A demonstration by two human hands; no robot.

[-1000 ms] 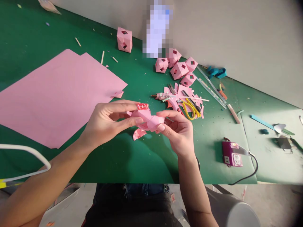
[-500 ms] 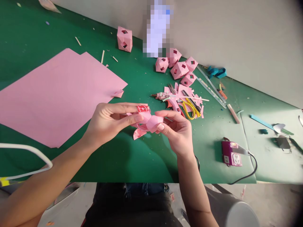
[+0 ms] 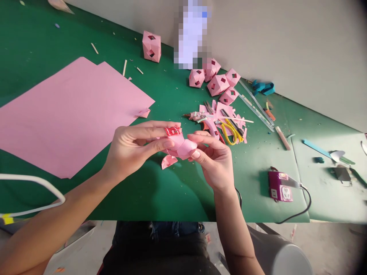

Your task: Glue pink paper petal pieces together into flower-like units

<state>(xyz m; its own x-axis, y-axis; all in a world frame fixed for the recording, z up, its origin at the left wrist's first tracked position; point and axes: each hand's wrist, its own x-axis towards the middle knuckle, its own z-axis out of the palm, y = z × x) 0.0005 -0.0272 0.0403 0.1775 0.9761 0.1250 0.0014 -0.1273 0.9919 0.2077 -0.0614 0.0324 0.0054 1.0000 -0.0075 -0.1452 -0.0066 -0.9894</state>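
Note:
Between both hands, above the green table, is a folded pink paper piece (image 3: 186, 148). My left hand (image 3: 137, 143) pinches its left part between thumb and fingers. A red clip (image 3: 172, 131) with a white pattern sits at those fingertips, on the paper's upper edge. My right hand (image 3: 213, 156) pinches the right end of the same paper, its other fingers curled behind. Just below the held piece is a small folded pink paper bit (image 3: 169, 162); whether it joins the piece is unclear. Part of the paper is hidden behind my fingers.
Large pink sheets (image 3: 77, 118) cover the left. Several pink paper polyhedra (image 3: 218, 84) stand at the back, one cube-like (image 3: 151, 46) apart. Yellow-handled scissors (image 3: 229, 131), a pink glue gun (image 3: 212, 126) and paper scraps lie beyond my right hand. A purple power adapter (image 3: 280, 186) stands right.
My hands stay almost in place, both still gripping the paper. The piece has turned slightly and its lower loop looks more closed up.

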